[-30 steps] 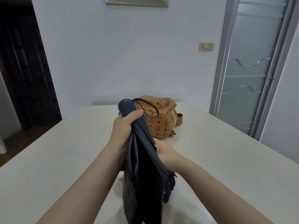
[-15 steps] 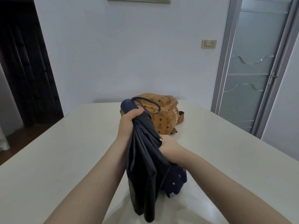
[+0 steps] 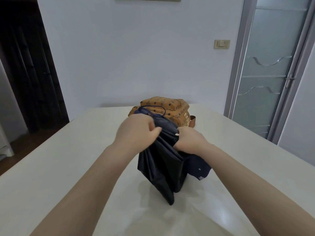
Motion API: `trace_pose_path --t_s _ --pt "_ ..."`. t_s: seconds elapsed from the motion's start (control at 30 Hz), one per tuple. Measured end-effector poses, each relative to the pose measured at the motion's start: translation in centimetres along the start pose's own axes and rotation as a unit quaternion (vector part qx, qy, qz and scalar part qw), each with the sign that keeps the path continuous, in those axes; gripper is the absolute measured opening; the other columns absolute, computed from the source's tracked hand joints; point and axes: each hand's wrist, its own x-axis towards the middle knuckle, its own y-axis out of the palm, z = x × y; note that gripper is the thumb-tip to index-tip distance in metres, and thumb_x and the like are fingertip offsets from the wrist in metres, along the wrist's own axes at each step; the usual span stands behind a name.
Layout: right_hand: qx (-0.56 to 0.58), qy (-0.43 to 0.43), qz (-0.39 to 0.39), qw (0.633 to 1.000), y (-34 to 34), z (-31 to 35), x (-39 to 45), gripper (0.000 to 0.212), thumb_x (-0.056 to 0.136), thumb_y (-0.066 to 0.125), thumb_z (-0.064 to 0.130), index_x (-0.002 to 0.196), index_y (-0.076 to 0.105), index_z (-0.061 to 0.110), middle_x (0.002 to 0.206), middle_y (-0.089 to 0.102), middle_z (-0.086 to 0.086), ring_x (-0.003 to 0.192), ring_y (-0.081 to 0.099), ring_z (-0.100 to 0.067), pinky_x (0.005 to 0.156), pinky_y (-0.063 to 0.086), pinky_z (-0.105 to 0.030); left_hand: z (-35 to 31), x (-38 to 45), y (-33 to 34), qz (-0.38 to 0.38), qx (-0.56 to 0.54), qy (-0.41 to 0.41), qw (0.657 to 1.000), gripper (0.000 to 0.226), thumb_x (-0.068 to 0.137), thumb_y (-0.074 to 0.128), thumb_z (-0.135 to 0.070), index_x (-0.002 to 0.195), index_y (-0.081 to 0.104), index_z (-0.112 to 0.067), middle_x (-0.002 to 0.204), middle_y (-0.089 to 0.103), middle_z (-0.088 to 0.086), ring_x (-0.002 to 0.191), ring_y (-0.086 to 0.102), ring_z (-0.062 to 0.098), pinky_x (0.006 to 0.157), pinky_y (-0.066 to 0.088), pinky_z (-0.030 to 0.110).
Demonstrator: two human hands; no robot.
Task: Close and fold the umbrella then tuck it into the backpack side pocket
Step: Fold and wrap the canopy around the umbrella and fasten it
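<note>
Head view: left hand [image 3: 136, 132] clamped on umbrella [image 3: 163, 160] top, right hand [image 3: 189, 140] gripping canopy folds mid-table. Folding step; next, wrap fabric tight. Backpack [image 3: 168, 109] waits behind.

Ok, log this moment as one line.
step: folding | left hand: gripping umbrella top | right hand: gathering canopy | backpack: behind, untouched

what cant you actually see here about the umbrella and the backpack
- Umbrella handle: head view, covered by the left hand; only the wrist loop shows.
- Umbrella strap or fastener: head view, lost in the dark folds under the right hand.
- Backpack side pocket: head view, no pocket can be made out; the hands and umbrella hide the near side.
- Umbrella's pattern: head view, only a corner with pale spots shows at lower right.
</note>
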Motion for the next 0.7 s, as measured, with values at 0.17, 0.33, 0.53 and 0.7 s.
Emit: trace_pose_path --t_s 0.17,0.33,0.53,0.7 --pt "-0.1 -0.088 -0.018 0.991 0.3 0.7 -0.2 0.008 0.078 0.052 0.023 0.082 0.052 0.016 0.071 0.051 0.001 0.061 0.047 -0.021 0.047 0.032 -0.027 -2.6 -0.1 2.7 0.152 0.048 0.176 0.971 0.031 0.082 0.052 -0.01 0.113 0.055 -0.01 0.116 0.06 0.008 0.111 0.049 0.025 0.096 0.04 0.039" --pt "-0.17 -0.127 -0.034 0.977 0.1 1.1 -0.9 0.012 0.072 0.055 0.026 0.072 0.044 0.022 0.057 0.042 0.008 0.049 0.043 -0.015 0.042 0.027 -0.025 -1.6 1.1 4.8 0.163 0.207 0.188 0.946 0.042 0.08 0.059 -0.015 0.118 0.042 -0.01 0.114 0.058 0.008 0.103 0.054 0.027 0.082 0.037 0.034" --pt "-0.233 -0.21 -0.128 0.941 0.0 0.7 -1.7 0.018 0.071 0.057 0.014 0.077 0.04 0.017 0.067 0.055 -0.002 0.055 0.042 -0.022 0.05 0.026 -0.029 -0.5 2.9 4.0 0.296 0.167 0.111 0.934 0.029 0.067 0.071 -0.034 0.081 0.054 -0.017 0.069 0.052 -0.003 0.063 0.053 0.017 0.047 0.038 0.025" --pt "-0.258 -0.248 -0.208 0.91 0.4 -0.1 -2.0 0.02 0.066 0.066 0.01 0.085 0.06 0.012 0.072 0.066 -0.006 0.065 0.061 -0.028 0.06 0.043 -0.034 0.7 3.5 4.0 0.395 0.034 0.02 0.918 0.036 0.06 0.077 -0.038 0.08 0.056 -0.017 0.074 0.06 0.002 0.063 0.058 0.016 0.051 0.045 0.023"
